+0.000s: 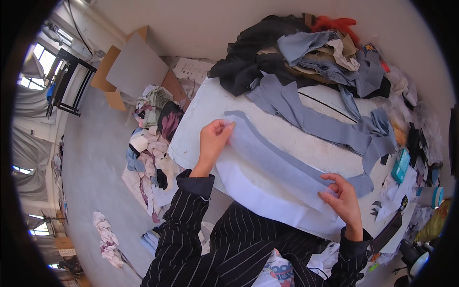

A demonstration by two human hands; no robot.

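My left hand (214,139) pinches the left end of a sheer white interfacing strip (275,155) between thumb and fingers. The other end is in my right hand (342,199), thumb below and fingers curled over. A grey-blue fabric strip (362,184) of similar curved shape lies under it, showing along the far edge and past the right end. Nearer to me, a stack of white curved strips (260,193) rests on the table's front edge. Farther back lie more grey-blue fabric strips (325,131), bunched toward the right.
The white table (191,126) carries a heap of black and grey fabric (267,43) at the back. On its right are a teal box (400,165) and a jar (428,196). Scraps (155,138) and a cardboard box (138,69) stand left; a cloth piece (108,239) lies on the floor.
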